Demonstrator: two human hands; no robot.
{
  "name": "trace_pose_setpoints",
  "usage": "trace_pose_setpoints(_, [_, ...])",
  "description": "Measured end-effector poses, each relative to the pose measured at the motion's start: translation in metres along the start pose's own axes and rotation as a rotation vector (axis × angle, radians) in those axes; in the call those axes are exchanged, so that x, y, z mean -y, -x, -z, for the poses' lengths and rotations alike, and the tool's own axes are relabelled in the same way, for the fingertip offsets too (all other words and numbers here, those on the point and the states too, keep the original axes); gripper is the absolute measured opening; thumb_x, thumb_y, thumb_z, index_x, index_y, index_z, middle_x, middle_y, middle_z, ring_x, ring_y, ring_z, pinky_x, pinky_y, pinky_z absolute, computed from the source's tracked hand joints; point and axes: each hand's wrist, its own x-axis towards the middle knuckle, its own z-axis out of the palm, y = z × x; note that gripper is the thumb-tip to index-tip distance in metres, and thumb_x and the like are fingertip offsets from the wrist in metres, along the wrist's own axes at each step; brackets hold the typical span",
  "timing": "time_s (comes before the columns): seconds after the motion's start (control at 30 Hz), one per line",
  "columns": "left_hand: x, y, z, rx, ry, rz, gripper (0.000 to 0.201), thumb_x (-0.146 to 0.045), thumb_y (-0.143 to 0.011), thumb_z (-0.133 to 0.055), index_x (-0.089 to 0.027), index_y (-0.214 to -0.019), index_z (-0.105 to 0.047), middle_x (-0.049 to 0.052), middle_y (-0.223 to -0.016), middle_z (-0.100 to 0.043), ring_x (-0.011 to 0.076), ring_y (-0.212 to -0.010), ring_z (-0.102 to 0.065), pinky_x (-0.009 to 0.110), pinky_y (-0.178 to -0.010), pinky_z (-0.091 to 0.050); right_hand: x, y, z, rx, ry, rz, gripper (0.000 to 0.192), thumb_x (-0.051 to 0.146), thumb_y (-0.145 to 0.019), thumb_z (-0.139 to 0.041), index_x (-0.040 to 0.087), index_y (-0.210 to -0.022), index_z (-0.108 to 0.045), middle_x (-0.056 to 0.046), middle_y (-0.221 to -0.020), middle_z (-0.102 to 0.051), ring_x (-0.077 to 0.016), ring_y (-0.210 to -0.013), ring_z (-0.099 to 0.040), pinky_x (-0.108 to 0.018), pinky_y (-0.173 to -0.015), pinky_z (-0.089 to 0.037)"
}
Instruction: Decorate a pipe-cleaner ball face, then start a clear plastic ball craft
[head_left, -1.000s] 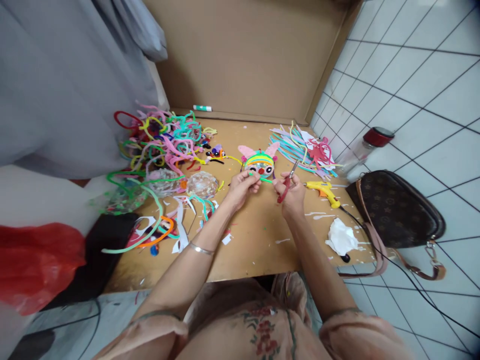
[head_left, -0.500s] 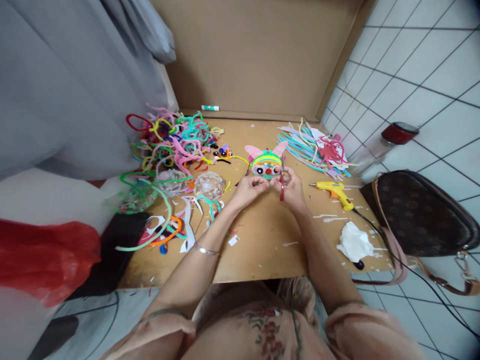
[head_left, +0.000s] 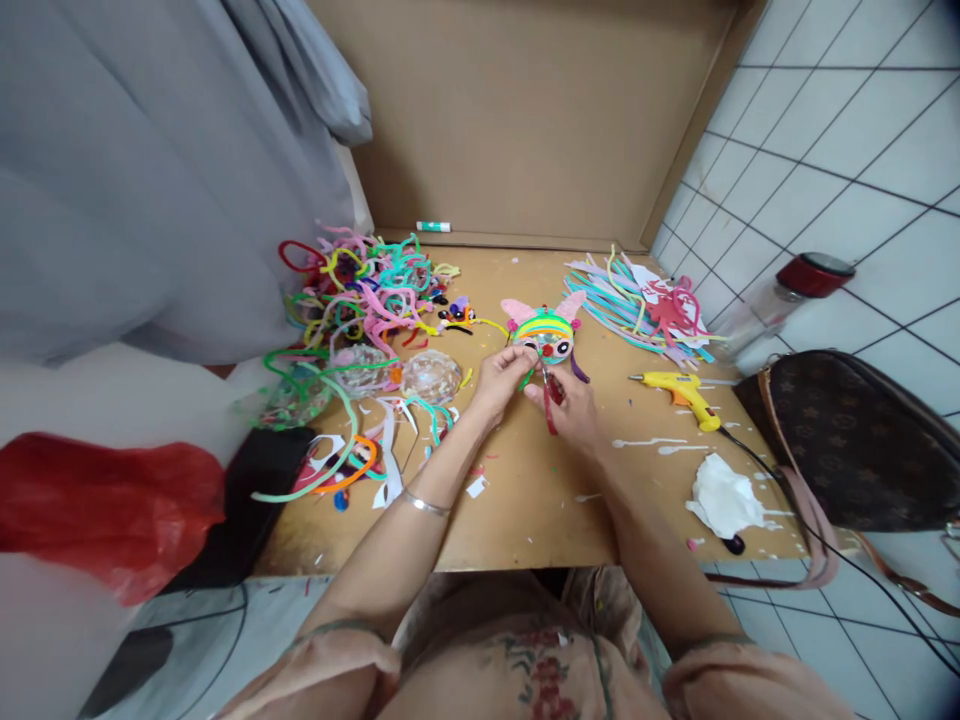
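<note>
The right hand (head_left: 566, 405) was closed around the red handles of a pair of scissors (head_left: 550, 398), the blades pointing away toward the craft face. Just beside it, the left hand (head_left: 504, 378) pinched a short green fuzzy wire (head_left: 529, 376) between its fingertips, right where the scissor tips met it. Whether the blades stood apart or closed could not be told.

That wire looked light and soft to bend, with a thin core that probably held its shape; a pinch close to the cutting point seemed the best hold, since a loose end would likely flop away from the blades.

Just beyond the fingers lay the round craft face (head_left: 547, 335), striped in bright colours with pink ears, resting on the tabletop (head_left: 525, 500). It appeared light and easily crushed, best steadied by its rim.

Further left of the fingers sat a tangle of coloured wires (head_left: 360, 290); to the right lay a yellow glue gun (head_left: 679, 390), and past it a bundle of straight strips (head_left: 637, 300).
</note>
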Motion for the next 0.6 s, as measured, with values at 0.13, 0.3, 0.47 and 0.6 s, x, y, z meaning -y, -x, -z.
trace_pose_setpoints(0.13, [0.0016, 0.0004, -0.0007, 0.004, -0.02, -0.005, 0.031, -0.045, -0.064, -0.077, -0.019, -0.065, -0.06, -0.002, -0.066, -0.06, 0.0124, -0.071, -0.057, 0.026, -0.078, -0.047, 0.0005, 0.0007, -0.001, -0.018, 0.004, 0.012, 0.053, 0.068, -0.086, -0.056, 0.019, -0.1, -0.068, -0.003, -0.077, -0.062, -0.0188, -0.071, -0.054, -0.029, -0.07, -0.044])
trace_pose_setpoints(0.3, [0.0031, 0.0009, -0.0002, 0.022, -0.043, -0.036, 0.03, -0.044, -0.065, -0.08, -0.018, -0.068, -0.063, -0.002, -0.068, -0.062, 0.0129, -0.072, -0.058, 0.027, -0.08, -0.047, -0.0024, 0.0011, 0.0007, -0.033, 0.041, 0.001, 0.048, 0.065, -0.087, -0.056, 0.02, -0.096, -0.068, -0.002, -0.074, -0.06, -0.0178, -0.068, -0.053, -0.028, -0.068, -0.041])
trace_pose_setpoints(0.47, [0.0035, 0.0014, -0.0005, 0.005, -0.102, -0.035, 0.029, -0.043, -0.064, -0.079, -0.018, -0.068, -0.064, -0.001, -0.069, -0.064, 0.0137, -0.072, -0.057, 0.028, -0.08, -0.047, -0.0007, 0.0013, 0.0032, -0.04, 0.057, -0.021, 0.048, 0.067, -0.086, -0.056, 0.021, -0.087, -0.067, 0.0, -0.067, -0.054, -0.0165, -0.064, -0.048, -0.028, -0.064, -0.038])
trace_pose_setpoints(0.6, [0.0042, 0.0012, -0.0004, 0.021, -0.102, -0.034, 0.027, -0.041, -0.066, -0.078, -0.018, -0.068, -0.063, -0.001, -0.07, -0.063, 0.0132, -0.073, -0.057, 0.028, -0.08, -0.047, 0.0006, 0.0019, 0.0032, -0.047, 0.049, -0.022, 0.049, 0.069, -0.086, -0.054, 0.022, -0.085, -0.066, 0.002, -0.063, -0.048, -0.0155, -0.061, -0.045, -0.027, -0.061, -0.036])
